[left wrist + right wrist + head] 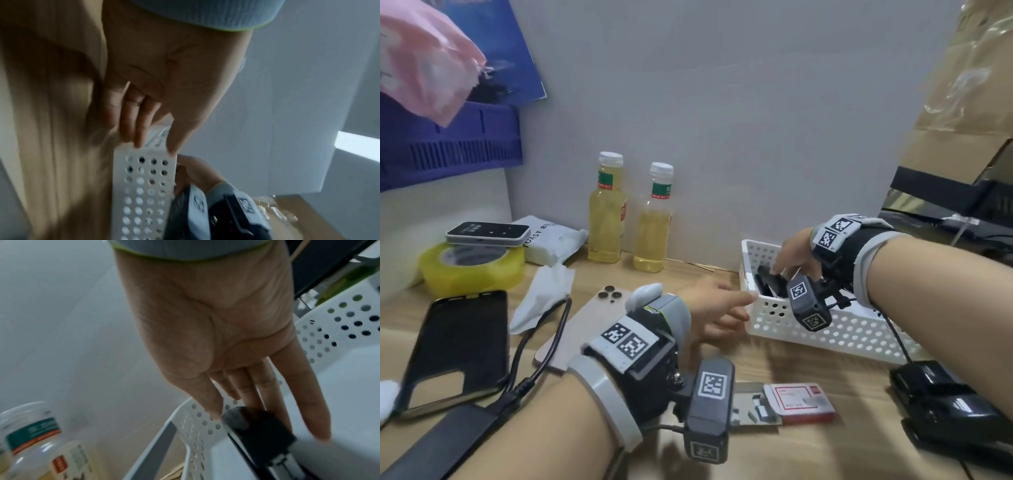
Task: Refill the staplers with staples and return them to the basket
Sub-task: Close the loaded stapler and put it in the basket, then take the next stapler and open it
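Note:
A white perforated basket (842, 329) (144, 186) (197, 418) sits on the wooden table at the right. My left hand (746, 306) (156, 147) pinches its near left corner, thumb on the rim and fingers against the outer wall. A black stapler (768, 284) (265, 434) lies tilted inside the basket's left end. My right hand (782, 270) (236, 412) reaches down into the basket and holds the stapler's end between thumb and fingers. A second black stapler (941, 401) lies on the table at the lower right. A red and white staple box (804, 402) lies open in front of the basket.
Two phones (458, 349) (599, 315), a cable (541, 346) and a crumpled tissue (541, 294) lie at the left. A yellow tape roll (472, 270) and two bottles (606, 212) (654, 222) stand further back. A cardboard box (962, 102) rises at the right.

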`<control>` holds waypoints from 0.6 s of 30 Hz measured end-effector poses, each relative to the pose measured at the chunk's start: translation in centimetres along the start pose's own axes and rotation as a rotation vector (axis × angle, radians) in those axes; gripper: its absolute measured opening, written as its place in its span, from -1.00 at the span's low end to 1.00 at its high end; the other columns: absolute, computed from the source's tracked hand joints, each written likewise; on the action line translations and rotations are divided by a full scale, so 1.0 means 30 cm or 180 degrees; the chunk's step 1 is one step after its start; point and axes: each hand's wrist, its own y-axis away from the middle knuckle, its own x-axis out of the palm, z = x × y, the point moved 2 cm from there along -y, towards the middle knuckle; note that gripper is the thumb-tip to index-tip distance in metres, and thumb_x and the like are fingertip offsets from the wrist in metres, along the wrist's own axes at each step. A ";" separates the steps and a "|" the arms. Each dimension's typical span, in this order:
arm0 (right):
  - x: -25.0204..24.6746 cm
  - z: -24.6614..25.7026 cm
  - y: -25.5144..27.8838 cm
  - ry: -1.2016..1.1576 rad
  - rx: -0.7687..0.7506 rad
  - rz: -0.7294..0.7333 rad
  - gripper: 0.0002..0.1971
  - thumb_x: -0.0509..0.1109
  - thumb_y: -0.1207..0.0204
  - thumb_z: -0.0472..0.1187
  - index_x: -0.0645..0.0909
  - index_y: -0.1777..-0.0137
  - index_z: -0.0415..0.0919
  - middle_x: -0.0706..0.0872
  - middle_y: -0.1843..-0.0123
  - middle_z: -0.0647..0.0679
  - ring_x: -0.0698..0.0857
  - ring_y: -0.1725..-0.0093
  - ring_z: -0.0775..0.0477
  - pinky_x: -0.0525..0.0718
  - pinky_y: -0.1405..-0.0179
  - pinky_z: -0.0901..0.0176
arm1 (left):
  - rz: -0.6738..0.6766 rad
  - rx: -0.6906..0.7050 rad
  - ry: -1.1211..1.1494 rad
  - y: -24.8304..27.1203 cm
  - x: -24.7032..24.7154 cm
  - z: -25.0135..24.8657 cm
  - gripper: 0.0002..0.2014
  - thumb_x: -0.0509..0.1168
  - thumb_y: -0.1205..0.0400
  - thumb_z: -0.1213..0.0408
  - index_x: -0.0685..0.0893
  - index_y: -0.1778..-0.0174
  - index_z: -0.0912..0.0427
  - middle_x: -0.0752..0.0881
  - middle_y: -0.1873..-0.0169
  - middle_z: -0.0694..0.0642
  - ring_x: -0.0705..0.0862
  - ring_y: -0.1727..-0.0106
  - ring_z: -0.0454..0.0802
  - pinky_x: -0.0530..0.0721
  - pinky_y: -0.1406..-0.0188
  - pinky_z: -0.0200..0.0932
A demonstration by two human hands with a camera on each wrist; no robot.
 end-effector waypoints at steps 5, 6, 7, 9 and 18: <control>-0.009 -0.024 0.102 -0.0381 -0.0369 -0.0414 -0.72 0.27 -0.71 -0.21 0.55 -0.35 -0.29 0.81 -0.12 -0.19 0.80 -0.11 -0.16 0.80 -0.04 -0.13 | 0.0406 -0.0189 -0.1875 0.162 -0.010 -0.005 -0.47 0.58 -0.41 -0.11 0.72 -0.29 -0.10 0.75 -0.03 -0.01 0.69 0.07 -0.11 0.66 0.01 -0.22; -0.014 -0.036 0.143 -0.0453 -0.0604 -0.0566 -0.74 0.27 -0.71 -0.22 0.58 -0.33 -0.27 0.82 -0.08 -0.15 0.80 -0.06 -0.11 0.79 -0.05 -0.05 | 0.0517 -0.0134 -0.2354 0.200 0.006 -0.018 -0.41 0.58 -0.37 -0.17 0.67 -0.34 -0.23 0.73 -0.10 -0.07 0.70 -0.08 -0.10 0.64 -0.19 -0.15; -0.012 -0.056 0.185 -0.0532 -0.0854 -0.0635 -0.76 0.28 -0.70 -0.23 0.61 -0.31 -0.24 0.82 -0.05 -0.13 0.79 -0.01 -0.08 0.77 0.00 0.04 | 0.0639 -0.0089 -0.2684 0.236 0.035 -0.030 -0.35 0.58 -0.38 -0.17 0.59 -0.41 -0.30 0.70 -0.16 -0.09 0.69 -0.18 -0.05 0.62 -0.29 -0.07; 0.001 -0.079 0.257 -0.0690 -0.1200 -0.0526 -0.79 0.30 -0.70 -0.24 0.66 -0.26 -0.25 0.82 0.00 -0.15 0.79 0.09 -0.07 0.70 0.15 0.16 | 0.0808 -0.0009 -0.3047 0.267 0.079 -0.046 -0.24 0.58 -0.41 -0.09 0.45 -0.54 -0.30 0.66 -0.22 -0.07 0.69 -0.24 0.01 0.63 -0.31 -0.02; 0.066 -0.463 0.577 0.1051 -0.0442 -0.0162 -0.82 0.61 -0.37 -0.05 0.81 0.02 0.09 0.85 -0.09 -0.08 0.78 0.04 -0.03 0.79 -0.08 0.07 | 0.0844 0.0624 -0.3533 0.351 0.313 0.026 -0.40 0.52 -0.52 0.09 0.51 -0.46 -0.37 0.61 -0.27 -0.04 0.61 -0.24 0.02 0.63 -0.31 -0.01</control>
